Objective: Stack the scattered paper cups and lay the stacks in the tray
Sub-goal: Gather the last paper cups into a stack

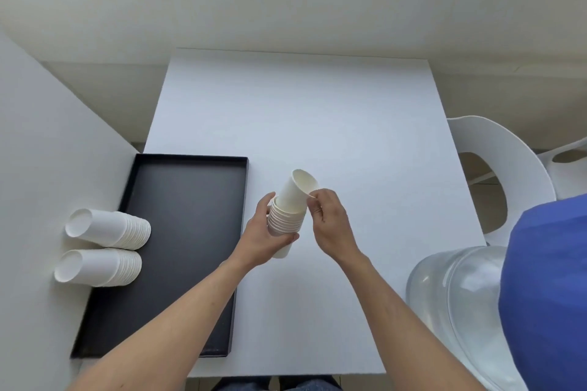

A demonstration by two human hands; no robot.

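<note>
Left hand (260, 240) wraps around a nested stack of white paper cups (284, 222), held tilted above the white table (317, 111). Right hand (330, 222) pinches the rim of the top cup (297, 190), partly seated in the stack. Two finished stacks (108, 228) (98, 267) lie sideways across the black tray's (190, 200) left edge.

**White bench against a pale wall**

A white bench (301, 111) fills the middle of the frame, its top evenly and softly lit. Behind it, across the upper part, runs a cream wall (286, 19) with a lighter ledge near the top edge. A white board (41, 143) slants in from the left. At the right stands a white plastic chair (508, 162), and below it, lower right, lies a clear water bottle (454, 301) beside a blue cloth (546, 295).
</note>
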